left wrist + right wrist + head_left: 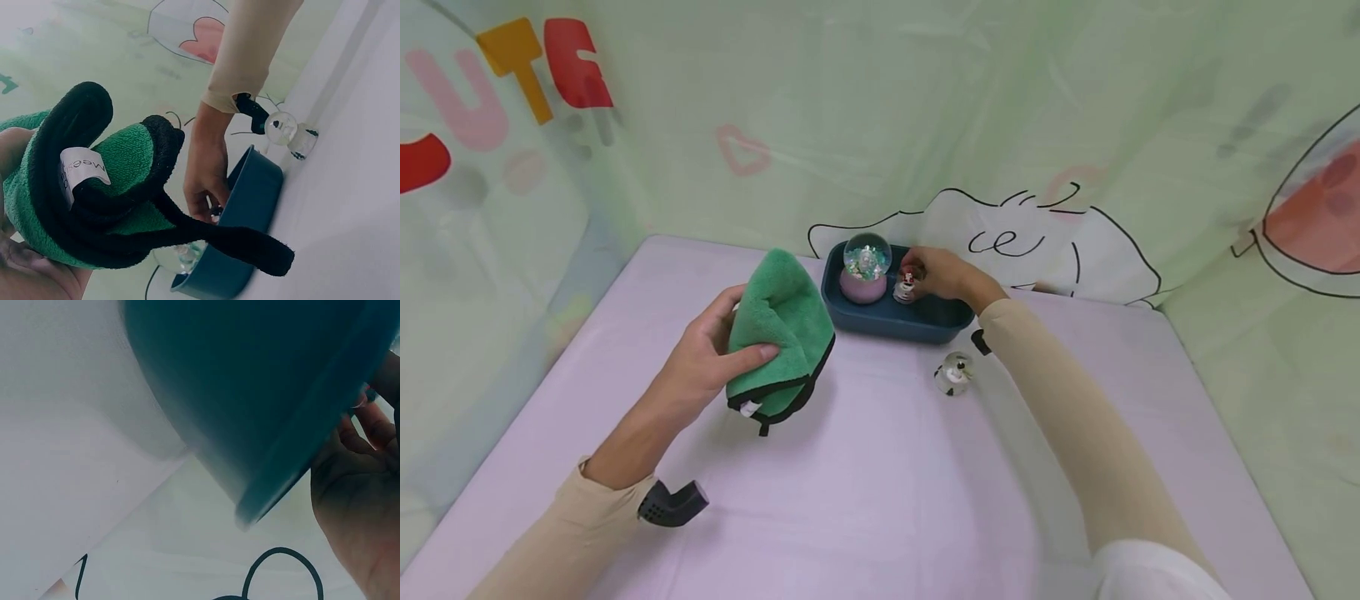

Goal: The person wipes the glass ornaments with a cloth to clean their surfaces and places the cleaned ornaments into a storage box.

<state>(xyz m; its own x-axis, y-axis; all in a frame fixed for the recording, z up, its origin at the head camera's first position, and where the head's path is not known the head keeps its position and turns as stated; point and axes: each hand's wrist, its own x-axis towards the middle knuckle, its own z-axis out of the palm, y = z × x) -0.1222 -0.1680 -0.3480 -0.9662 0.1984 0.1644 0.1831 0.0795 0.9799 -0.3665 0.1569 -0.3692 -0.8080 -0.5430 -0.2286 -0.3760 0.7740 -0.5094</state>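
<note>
My left hand [703,354] holds a folded green towel [784,321] with black edging, thumb on its front face. A white label [84,167] shows on it in the left wrist view. At the back, my right hand [946,273] reaches into a dark blue tray [895,325]. Its fingers pinch a small clear snow globe [904,292] with a bit of red and white in it; the fingers cover its top. Just left of that, a larger snow globe [865,265] on a pink base stands in the tray.
Another small clear snow globe [955,375] stands on the table in front of the tray, beneath my right forearm. The pale lilac tabletop [850,500] ends at a printed fabric backdrop [850,125] close behind the tray.
</note>
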